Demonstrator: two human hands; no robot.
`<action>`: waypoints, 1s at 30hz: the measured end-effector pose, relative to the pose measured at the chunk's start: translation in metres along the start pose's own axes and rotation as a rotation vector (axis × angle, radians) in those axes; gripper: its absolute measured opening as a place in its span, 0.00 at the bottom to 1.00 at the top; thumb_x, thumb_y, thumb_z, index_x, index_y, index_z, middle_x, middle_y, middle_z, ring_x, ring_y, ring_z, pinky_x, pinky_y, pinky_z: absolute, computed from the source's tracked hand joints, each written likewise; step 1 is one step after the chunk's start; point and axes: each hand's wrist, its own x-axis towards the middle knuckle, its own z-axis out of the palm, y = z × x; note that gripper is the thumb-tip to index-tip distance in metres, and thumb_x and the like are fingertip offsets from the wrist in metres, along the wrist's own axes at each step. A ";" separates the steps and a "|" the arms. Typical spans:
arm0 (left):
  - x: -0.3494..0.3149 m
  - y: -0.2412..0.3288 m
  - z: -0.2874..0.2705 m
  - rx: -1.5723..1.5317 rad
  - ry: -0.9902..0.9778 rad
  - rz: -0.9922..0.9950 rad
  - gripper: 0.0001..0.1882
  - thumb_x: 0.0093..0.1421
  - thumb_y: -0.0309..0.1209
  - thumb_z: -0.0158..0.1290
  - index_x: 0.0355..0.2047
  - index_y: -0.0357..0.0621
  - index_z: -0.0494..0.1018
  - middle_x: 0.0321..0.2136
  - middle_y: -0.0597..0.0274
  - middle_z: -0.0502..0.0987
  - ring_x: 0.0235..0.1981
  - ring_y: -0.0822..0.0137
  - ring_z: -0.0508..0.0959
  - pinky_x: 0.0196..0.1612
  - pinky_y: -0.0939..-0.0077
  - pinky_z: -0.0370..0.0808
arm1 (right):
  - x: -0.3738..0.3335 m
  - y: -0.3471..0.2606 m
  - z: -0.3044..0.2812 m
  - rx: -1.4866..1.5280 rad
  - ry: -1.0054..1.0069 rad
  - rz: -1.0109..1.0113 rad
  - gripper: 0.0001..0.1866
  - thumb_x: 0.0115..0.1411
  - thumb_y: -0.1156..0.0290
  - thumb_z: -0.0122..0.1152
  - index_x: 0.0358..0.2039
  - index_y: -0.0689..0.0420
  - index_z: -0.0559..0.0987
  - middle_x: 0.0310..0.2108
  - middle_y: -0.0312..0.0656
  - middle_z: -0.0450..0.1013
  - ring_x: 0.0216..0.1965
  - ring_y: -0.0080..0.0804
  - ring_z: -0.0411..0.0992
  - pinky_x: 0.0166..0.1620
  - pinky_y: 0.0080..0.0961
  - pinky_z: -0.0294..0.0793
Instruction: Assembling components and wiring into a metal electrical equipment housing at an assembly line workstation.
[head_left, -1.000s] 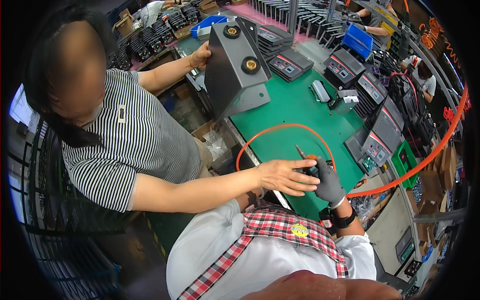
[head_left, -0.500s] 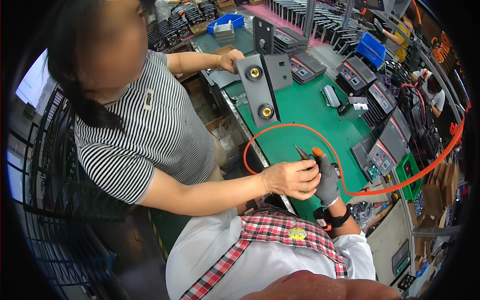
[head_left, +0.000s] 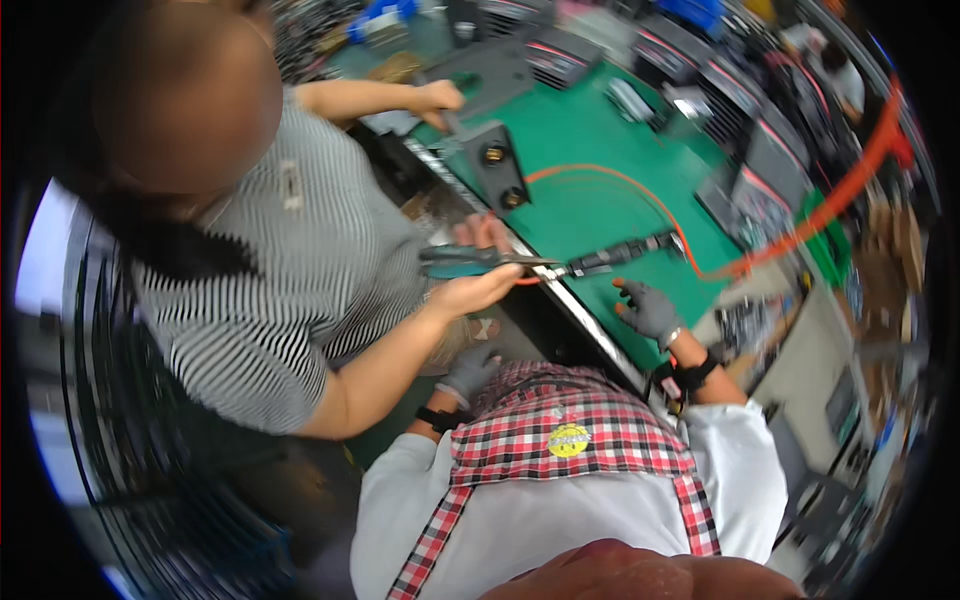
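My right hand [head_left: 650,312], in a grey glove with bare fingertips, is over the green tabletop [head_left: 580,140] with its fingers apart and nothing in them. Just beyond it lies a black tool like a pneumatic screwdriver [head_left: 622,253], near an orange hose. Low on the left, beside my checked apron, is my gloved left hand [head_left: 468,376]; blur hides how its fingers are set. At the table edge, a co-worker's hand [head_left: 480,292] holds pliers [head_left: 475,264] with dark teal handles. The co-worker's other hand [head_left: 436,100] grips a grey metal bracket [head_left: 493,178] with two brass fittings.
The orange hose [head_left: 610,175] loops over the tabletop and rises at the right. Dark panelled units [head_left: 770,175] stand in stacks along the far and right sides. A green bin [head_left: 822,240] is at the right. The co-worker [head_left: 270,270] stands close on my left.
The co-worker's hand has moved left with the pliers, away from my right hand, which is now apart and open. The bracket has come lower. My left hand has come into view.
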 end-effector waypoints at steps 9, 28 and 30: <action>-0.003 -0.027 0.031 -0.030 -0.275 0.092 0.14 0.56 0.32 0.47 0.41 0.39 0.68 0.35 0.52 0.74 0.37 0.61 0.75 0.40 0.72 0.70 | -0.118 -0.017 0.060 0.099 0.113 0.420 0.22 0.48 0.63 0.50 0.45 0.52 0.71 0.38 0.49 0.71 0.40 0.44 0.70 0.44 0.36 0.68; -0.065 0.078 0.022 0.130 -0.441 0.276 0.11 0.54 0.32 0.48 0.37 0.41 0.69 0.33 0.49 0.75 0.36 0.53 0.75 0.37 0.68 0.71 | -0.316 0.060 0.067 0.176 0.354 1.350 0.18 0.53 0.66 0.49 0.45 0.56 0.70 0.39 0.52 0.71 0.43 0.46 0.69 0.44 0.35 0.69; -0.064 0.091 0.024 0.224 -0.456 0.274 0.10 0.54 0.32 0.47 0.35 0.41 0.69 0.32 0.49 0.75 0.35 0.53 0.75 0.36 0.67 0.71 | -0.308 0.069 0.066 0.181 0.167 1.457 0.21 0.53 0.67 0.50 0.47 0.60 0.68 0.41 0.51 0.71 0.44 0.46 0.69 0.44 0.35 0.69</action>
